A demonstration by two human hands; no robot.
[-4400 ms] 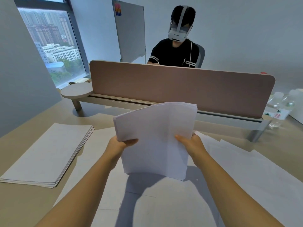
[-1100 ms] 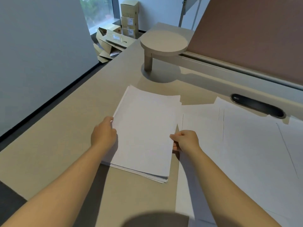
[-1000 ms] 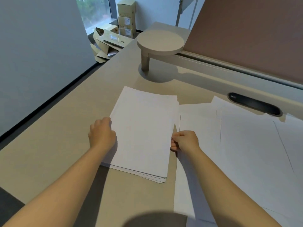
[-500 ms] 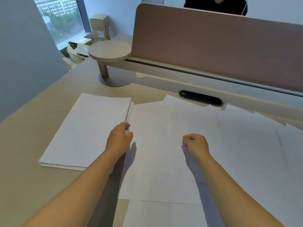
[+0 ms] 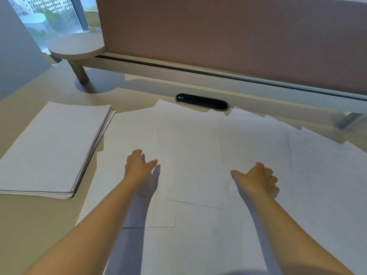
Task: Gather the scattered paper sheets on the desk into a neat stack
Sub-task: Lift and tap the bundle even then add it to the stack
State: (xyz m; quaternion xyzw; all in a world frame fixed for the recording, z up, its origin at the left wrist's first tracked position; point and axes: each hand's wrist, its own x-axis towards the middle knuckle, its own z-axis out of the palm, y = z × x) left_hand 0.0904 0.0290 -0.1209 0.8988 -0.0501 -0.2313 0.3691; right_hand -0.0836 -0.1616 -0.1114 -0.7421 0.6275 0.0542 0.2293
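A thick stack of white paper [image 5: 51,143] lies squared up at the left of the desk. Several loose white sheets [image 5: 190,151] overlap across the middle and right of the desk. My left hand [image 5: 139,165] hovers just above the loose sheets, fingers relaxed and thumb spread, holding nothing. My right hand [image 5: 256,178] is over the sheets to the right, thumb pointing left and fingers loosely curled, also holding nothing. One sheet's near edge [image 5: 193,203] lies between my two hands.
A brown divider panel [image 5: 228,34] runs along the desk's back above a pale rail. A black cable slot [image 5: 201,101] sits just beyond the sheets. A round side shelf on a post [image 5: 76,45] stands at the back left. A window is behind it.
Both hands have left the stack and moved right over the loose sheets, spreading apart. My right hand has loosened from a fist. The view has turned right, so the stack sits further left.
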